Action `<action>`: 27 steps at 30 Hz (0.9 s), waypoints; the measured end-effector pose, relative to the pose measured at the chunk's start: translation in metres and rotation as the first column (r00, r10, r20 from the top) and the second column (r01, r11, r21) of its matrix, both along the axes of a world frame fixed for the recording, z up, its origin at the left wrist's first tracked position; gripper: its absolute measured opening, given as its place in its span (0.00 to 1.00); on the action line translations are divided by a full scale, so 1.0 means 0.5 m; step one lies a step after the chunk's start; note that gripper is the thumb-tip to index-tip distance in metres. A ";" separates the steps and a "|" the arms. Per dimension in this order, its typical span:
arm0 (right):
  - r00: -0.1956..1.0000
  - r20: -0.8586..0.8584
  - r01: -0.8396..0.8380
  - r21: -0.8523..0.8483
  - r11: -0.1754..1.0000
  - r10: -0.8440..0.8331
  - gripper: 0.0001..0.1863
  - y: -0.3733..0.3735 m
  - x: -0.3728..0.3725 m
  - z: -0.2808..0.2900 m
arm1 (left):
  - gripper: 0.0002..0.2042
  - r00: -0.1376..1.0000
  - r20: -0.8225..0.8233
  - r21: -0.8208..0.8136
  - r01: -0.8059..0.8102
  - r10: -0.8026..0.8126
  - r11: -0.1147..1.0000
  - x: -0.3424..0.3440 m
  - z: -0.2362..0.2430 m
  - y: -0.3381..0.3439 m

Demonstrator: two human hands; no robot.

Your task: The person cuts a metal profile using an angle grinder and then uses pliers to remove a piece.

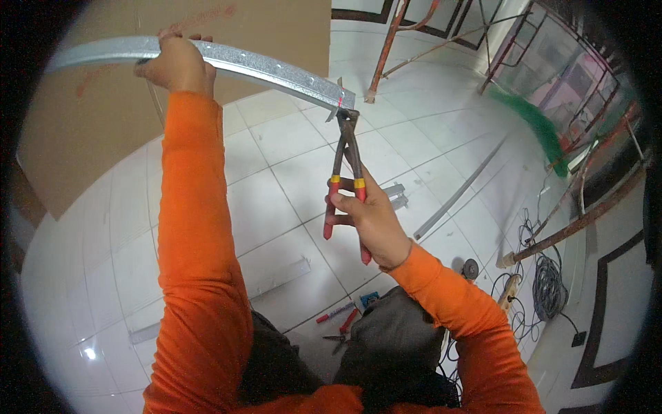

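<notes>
My left hand (181, 63) is raised at the upper left, its fingers wrapped round a long silvery metal channel (265, 67). The channel runs across the top of the view, slightly sloping down to the right; a red line marks it near its right end, where a thin flap sticks out. My right hand (372, 217) grips pincers (350, 148) with red and yellow handles, held upright with the handles somewhat apart. The jaws of the pincers are up against the channel's right end; whether they bite on the metal is too small to tell.
A large brown board (103, 117) stands at the left. Rusty scaffold poles (386, 52), green netting (538, 124) and coiled cable (550, 288) are to the right. On the tiled floor lie metal strips (458, 190), a red marker (334, 312) and a red-handled tool (349, 321).
</notes>
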State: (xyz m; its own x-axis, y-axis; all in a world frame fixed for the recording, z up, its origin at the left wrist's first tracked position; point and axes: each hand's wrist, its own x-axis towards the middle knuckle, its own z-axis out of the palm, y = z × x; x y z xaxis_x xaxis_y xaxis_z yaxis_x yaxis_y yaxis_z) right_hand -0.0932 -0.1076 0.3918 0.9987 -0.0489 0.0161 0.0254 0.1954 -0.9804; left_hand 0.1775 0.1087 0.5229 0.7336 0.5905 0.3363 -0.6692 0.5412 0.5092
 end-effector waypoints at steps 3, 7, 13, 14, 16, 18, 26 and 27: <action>0.991 0.017 0.133 -0.077 0.988 -0.132 0.32 0.018 0.025 0.004 | 0.32 0.990 -0.021 0.006 -0.140 0.140 0.990 -0.067 0.016 -0.032; 0.981 0.071 0.188 -0.184 0.965 -0.178 0.34 0.002 0.045 0.008 | 0.33 0.991 -0.015 -0.005 -0.130 0.130 0.992 -0.096 0.035 -0.031; 0.964 0.122 0.261 -0.314 0.913 -0.234 0.30 -0.006 0.060 0.008 | 0.32 0.983 0.014 -0.052 -0.181 0.182 0.982 -0.127 0.042 -0.040; 0.955 0.178 0.285 -0.356 0.890 -0.235 0.27 -0.010 0.065 0.007 | 0.32 0.981 -0.014 -0.034 -0.193 0.192 0.981 -0.130 0.042 -0.042; 0.944 0.233 0.312 -0.398 0.863 -0.234 0.24 -0.018 0.073 0.003 | 0.32 0.979 -0.043 -0.016 -0.202 0.201 0.979 -0.124 0.039 -0.044; 0.959 0.208 0.264 -0.395 0.880 -0.195 0.19 -0.021 0.077 0.002 | 0.34 0.985 0.084 -0.034 -0.149 0.151 0.988 -0.113 0.038 -0.042; 0.943 0.206 0.324 -0.369 0.871 -0.263 0.13 -0.006 0.068 0.013 | 0.37 0.978 0.077 -0.005 -0.194 0.194 0.981 -0.124 0.033 -0.049; 0.944 0.175 0.325 -0.364 0.873 -0.278 0.12 -0.008 0.068 0.015 | 0.37 0.980 0.078 -0.015 -0.182 0.183 0.983 -0.124 0.030 -0.048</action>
State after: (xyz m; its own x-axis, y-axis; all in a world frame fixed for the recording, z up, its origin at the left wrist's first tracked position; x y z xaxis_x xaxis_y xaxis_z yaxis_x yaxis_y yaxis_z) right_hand -0.0593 -0.1116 0.3993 0.9264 -0.3141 0.2077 0.1384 -0.2290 -0.9635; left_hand 0.1153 0.0848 0.5378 0.5845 0.7147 0.3841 -0.7950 0.4099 0.4472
